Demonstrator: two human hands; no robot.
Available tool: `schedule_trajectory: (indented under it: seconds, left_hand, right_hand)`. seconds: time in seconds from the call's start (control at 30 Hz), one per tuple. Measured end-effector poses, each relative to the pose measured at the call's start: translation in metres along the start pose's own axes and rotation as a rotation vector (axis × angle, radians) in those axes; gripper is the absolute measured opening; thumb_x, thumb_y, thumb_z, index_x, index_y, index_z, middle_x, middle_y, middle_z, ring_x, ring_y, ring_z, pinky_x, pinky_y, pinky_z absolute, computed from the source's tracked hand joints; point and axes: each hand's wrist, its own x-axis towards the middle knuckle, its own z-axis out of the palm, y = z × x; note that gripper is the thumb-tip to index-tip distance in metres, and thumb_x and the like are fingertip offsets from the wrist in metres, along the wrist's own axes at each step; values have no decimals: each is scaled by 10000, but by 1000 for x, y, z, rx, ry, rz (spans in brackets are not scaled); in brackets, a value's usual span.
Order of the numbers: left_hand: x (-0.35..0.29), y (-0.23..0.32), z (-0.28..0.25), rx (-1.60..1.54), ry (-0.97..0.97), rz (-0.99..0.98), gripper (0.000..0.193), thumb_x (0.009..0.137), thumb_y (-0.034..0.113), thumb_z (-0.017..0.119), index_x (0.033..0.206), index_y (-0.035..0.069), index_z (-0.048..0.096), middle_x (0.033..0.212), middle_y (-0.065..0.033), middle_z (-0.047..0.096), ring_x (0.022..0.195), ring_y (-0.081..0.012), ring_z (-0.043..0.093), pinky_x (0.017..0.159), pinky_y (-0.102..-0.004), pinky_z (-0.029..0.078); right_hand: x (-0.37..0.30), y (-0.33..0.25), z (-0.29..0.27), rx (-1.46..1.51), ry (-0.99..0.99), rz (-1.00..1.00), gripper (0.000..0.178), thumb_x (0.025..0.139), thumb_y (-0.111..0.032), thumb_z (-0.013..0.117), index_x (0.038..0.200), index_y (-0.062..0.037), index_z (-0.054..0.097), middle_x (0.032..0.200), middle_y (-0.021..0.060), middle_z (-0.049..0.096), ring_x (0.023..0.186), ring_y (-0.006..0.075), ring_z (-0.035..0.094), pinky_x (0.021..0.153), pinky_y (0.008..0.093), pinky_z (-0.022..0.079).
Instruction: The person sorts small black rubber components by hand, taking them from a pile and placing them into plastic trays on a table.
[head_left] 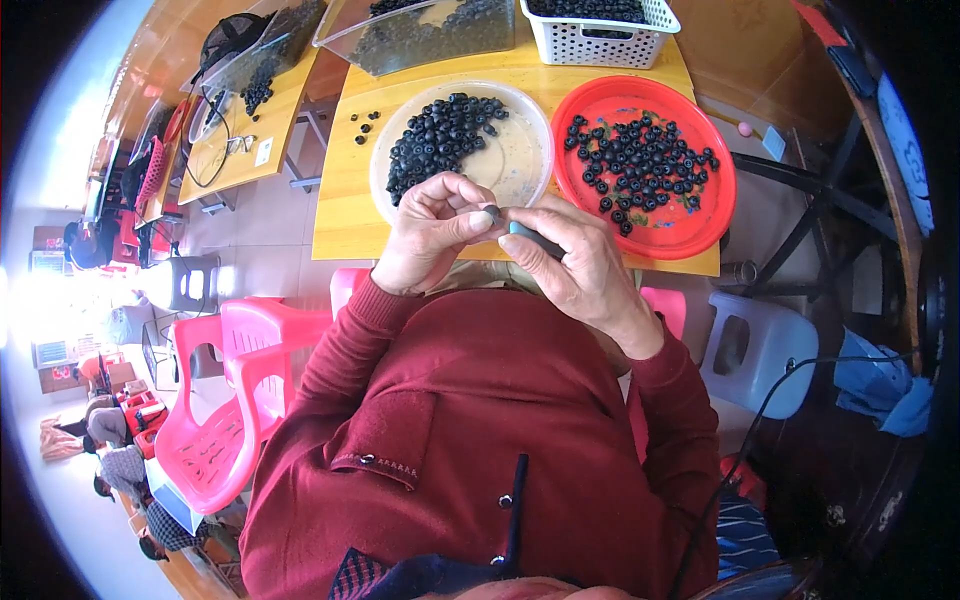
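found 1 dark round piece [492,211] pinched in the left hand [437,232] near the pale tray [522,140], with a dark-handled tool [538,240] grasped in the right hand [580,255]; judged light, firm and liable to roll, best gripped by opposite sides.

A yellowish wooden surface [345,222] carries two round trays side by side: a pale one [512,150] on the left, a red one [712,222] on the right. Behind them stand a clear rectangular bin [445,55] and a white perforated basket [592,49]. A few loose dark beads [360,140] lie left of the pale tray.
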Motion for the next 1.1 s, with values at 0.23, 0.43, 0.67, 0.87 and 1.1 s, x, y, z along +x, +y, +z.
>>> schedule_trajectory:
  seconds: [0.23,0.43,0.67,0.87,1.1]
  left_hand:
    - [-1,-2,3,71,20,9,192,898,19,772,1000,53,613,1049,-86,662,952,-173,695,843,-318,610]
    - [-1,0,4,-50,-74,-3,188,917,-91,699,1033,29,610,1041,-107,685,991,-212,716,920,-392,638]
    - [0,-4,2,-64,-35,-24,189,920,-74,708,1041,31,609,1041,-97,700,983,-202,721,892,-366,641]
    - [0,-5,3,-38,-59,-90,165,930,-48,714,1039,24,614,1055,-92,712,979,-195,726,886,-357,638]
    - [-1,9,5,279,13,-95,188,918,-28,732,1066,19,626,1101,-111,723,957,-175,709,874,-325,598]
  right_hand:
    - [-1,1,0,4,7,37,285,988,-216,686,1104,43,710,949,198,696,877,360,697,758,425,539]
    - [1,2,-4,36,40,49,269,985,-199,689,1097,45,708,930,183,691,855,331,692,740,405,528]
    - [2,-5,-3,43,21,18,269,922,-138,757,1146,2,710,921,137,679,829,268,681,721,371,522]
    - [1,0,1,38,18,-56,322,881,-85,786,1185,-25,696,906,127,664,830,278,682,726,388,536]
    - [-1,10,-13,-90,83,-29,287,913,-148,766,1159,-25,683,910,148,665,825,333,684,733,418,541]
